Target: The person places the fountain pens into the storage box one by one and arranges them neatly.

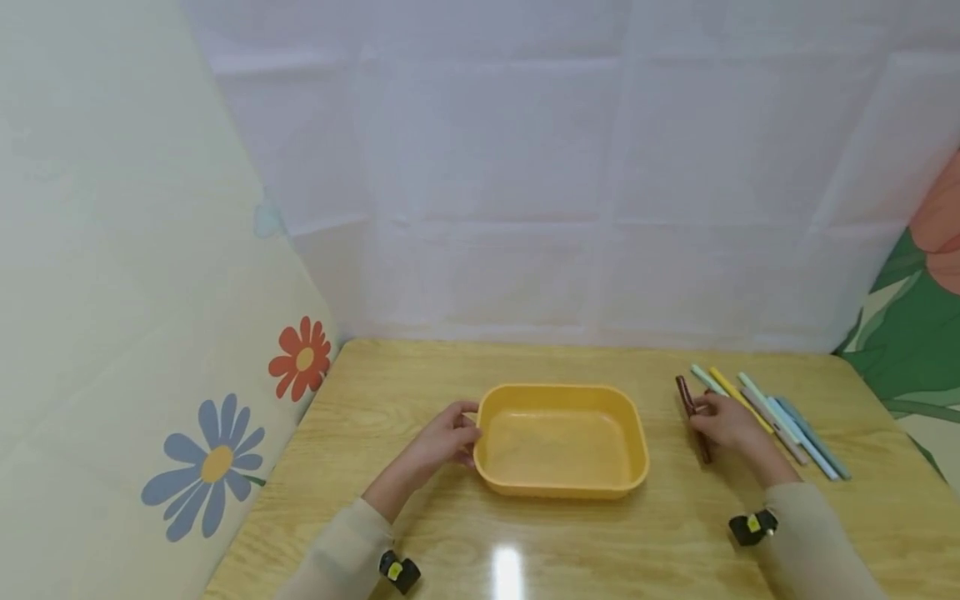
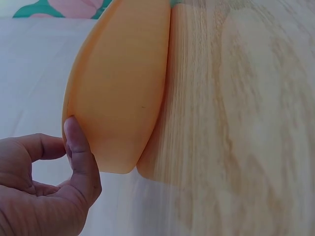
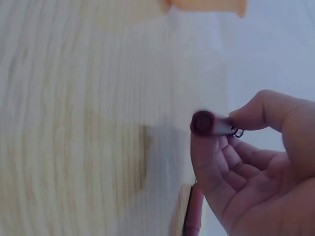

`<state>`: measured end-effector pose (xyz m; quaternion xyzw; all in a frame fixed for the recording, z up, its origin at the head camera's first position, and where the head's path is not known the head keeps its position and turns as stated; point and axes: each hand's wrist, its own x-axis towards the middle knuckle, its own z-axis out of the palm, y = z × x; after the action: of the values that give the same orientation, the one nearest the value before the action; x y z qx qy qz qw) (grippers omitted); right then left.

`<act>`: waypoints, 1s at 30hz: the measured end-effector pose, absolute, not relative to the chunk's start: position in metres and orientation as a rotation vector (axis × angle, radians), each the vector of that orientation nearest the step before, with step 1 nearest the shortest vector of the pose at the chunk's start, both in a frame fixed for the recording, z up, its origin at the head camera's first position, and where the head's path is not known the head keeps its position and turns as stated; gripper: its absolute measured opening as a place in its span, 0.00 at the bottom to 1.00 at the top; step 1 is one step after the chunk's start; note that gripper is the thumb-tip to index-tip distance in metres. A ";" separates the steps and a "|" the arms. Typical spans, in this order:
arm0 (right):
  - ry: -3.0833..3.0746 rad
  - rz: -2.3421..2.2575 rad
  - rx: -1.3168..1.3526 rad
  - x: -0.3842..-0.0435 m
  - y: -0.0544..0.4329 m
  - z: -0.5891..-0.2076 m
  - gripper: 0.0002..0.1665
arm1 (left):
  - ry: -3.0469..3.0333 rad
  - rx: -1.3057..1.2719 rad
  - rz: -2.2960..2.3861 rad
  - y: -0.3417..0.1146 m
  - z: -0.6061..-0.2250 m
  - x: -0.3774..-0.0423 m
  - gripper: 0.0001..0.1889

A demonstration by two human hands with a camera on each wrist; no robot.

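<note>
A yellow plastic tray [image 1: 562, 490] with rounded corners sits on the wooden table, nothing inside it. My left hand [image 1: 450, 437] pinches its left rim between thumb and fingers; the left wrist view shows a fingertip [image 2: 74, 130] over the edge. To the right of the tray, my right hand [image 1: 727, 421] holds a dark maroon pen [image 1: 683, 390] between thumb and fingers. Its round end [image 3: 203, 123] faces the camera in the right wrist view. Below that hand, another reddish-brown pen [image 3: 195, 209] shows partly.
Several pastel pens lie in a loose slanted bunch right of my right hand, among them a yellow pen [image 1: 738, 398] and a light blue pen [image 1: 806, 442]. White cloth [image 1: 487, 208] hangs behind the table [image 1: 420, 367]; flower-printed sheets [image 1: 112, 292] flank it.
</note>
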<state>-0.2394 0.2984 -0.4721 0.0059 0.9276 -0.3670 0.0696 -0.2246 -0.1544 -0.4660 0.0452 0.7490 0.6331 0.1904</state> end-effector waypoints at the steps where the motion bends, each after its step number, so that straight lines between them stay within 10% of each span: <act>1: 2.750 -1.176 0.020 -0.238 0.298 -0.472 0.31 | 2.098 0.124 1.780 -0.155 -0.467 -0.224 0.27; 30: 1.859 -2.016 -0.069 -0.214 0.252 -0.443 0.39 | 2.016 0.109 1.836 -0.153 -0.471 -0.223 0.27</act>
<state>-0.2138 0.2522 -0.4434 -0.0247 0.6642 -0.7204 0.1980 -0.2233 -0.1532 -0.4711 0.0391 0.7231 0.6586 0.2046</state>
